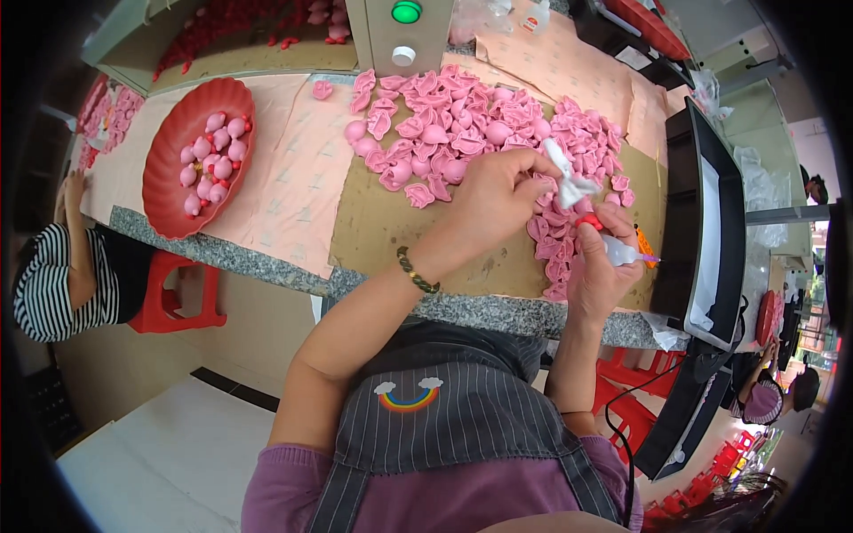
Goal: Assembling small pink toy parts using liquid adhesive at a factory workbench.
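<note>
My left hand (498, 191) is closed, thumb and forefinger pinching a soft-looking white piece with pointed ends (569, 182); its exact kind is unclear. Just right of it, my right hand (606, 266) grips a small red piece (588, 220) between thumb and fingertips. That same hand also has a small whitish translucent bottle (618, 251) with a thin purple tip in it. Both hands are above a heap of pink moulded pieces (462, 115), some round and some like thin folded shells. The heap lies on a brown board (480, 253).
A red fluted bowl (158, 173) with pink and red pieces stands at the left. A black tray (675, 222) borders the board on the right, near an orange item (645, 242). A machine post (404, 35) rises behind. A co-worker in stripes (62, 280) sits left.
</note>
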A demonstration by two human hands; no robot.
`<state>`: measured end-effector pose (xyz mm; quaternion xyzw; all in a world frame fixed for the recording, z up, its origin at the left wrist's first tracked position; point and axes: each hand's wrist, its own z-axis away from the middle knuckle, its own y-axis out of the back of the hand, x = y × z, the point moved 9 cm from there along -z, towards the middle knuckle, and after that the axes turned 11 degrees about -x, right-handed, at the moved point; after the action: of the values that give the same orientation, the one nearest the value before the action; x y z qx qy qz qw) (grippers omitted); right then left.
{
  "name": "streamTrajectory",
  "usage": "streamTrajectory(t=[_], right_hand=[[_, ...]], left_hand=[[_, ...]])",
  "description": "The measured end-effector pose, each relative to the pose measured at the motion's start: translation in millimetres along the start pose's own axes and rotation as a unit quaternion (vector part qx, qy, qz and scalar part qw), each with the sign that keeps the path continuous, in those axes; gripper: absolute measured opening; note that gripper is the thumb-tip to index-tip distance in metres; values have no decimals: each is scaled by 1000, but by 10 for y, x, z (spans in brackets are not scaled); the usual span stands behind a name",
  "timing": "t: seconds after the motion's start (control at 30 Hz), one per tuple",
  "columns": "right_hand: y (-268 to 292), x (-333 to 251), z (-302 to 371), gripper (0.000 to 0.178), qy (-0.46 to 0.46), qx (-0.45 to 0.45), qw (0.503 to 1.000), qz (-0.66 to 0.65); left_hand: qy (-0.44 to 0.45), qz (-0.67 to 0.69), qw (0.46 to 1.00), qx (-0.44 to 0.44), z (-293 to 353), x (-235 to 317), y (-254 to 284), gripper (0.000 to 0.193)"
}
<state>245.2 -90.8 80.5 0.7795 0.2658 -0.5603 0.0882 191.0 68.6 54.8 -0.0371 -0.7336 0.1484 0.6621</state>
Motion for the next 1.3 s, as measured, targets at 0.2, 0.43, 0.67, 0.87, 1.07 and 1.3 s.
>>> streamTrajectory(t=[0.2, 0.43, 0.67, 0.87, 1.07, 1.3], right_hand=[[-231, 95, 165, 27, -134, -82, 988, -2], [-641, -3, 197, 27, -60, -246, 961, 109], [-681, -32, 241, 27, -45, -253, 957, 135], [-687, 21, 292, 25, -63, -261, 951, 152], [-664, 143, 343, 24, -93, -233, 953, 169], [-643, 165, 341, 24, -99, -210, 965, 125]], left_hand=[[-16, 19, 999, 40, 299, 34, 58, 19], [16, 26, 998, 56, 719, -90, 64, 22], [-30, 52, 995, 80, 831, -18, 24, 21], [0, -41, 997, 72, 877, -5, 68, 17], [-43, -207, 974, 82, 899, 80, 54, 16], [-112, -254, 954, 113, 929, 243, 10, 14]])
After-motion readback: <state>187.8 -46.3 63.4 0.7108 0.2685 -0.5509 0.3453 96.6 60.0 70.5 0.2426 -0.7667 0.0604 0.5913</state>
